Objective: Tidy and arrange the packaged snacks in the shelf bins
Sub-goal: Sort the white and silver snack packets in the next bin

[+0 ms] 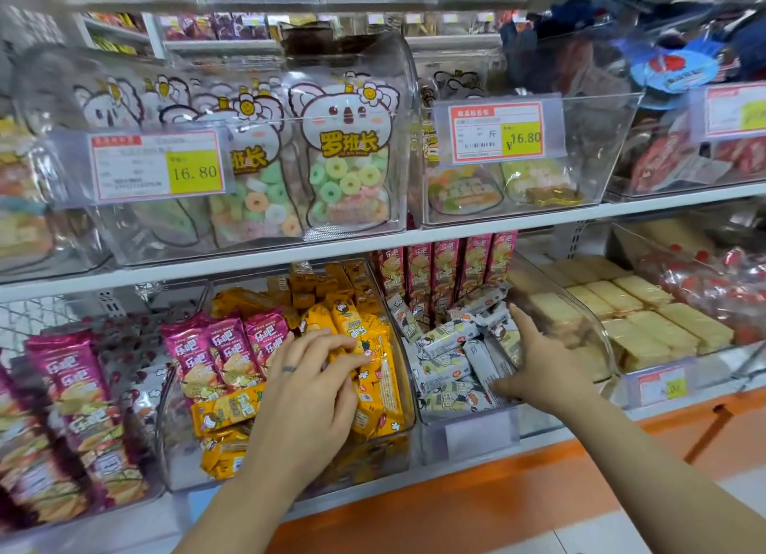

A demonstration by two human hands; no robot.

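Note:
On the lower shelf a clear bin (174, 433) holds pink snack packs (224, 346) at its left and yellow snack packs (373, 383) at its right. My left hand (306, 392) lies flat on the yellow packs, fingers spread over them. The clear bin (468, 423) to the right is filled with white and grey snack packs (447, 346), with pink boxes (447, 263) standing behind them. My right hand (539, 367) reaches into this bin, fingers against the white packs at its right wall; whether it grips one I cannot tell.
More pink packs (70, 408) fill the bin at far left. Pale wafer packs (646, 321) lie in the bin to the right. Upper-shelf bins hold koala-print gummy bags (348, 155) with price tags (159, 166). An orange shelf edge (497, 491) runs below.

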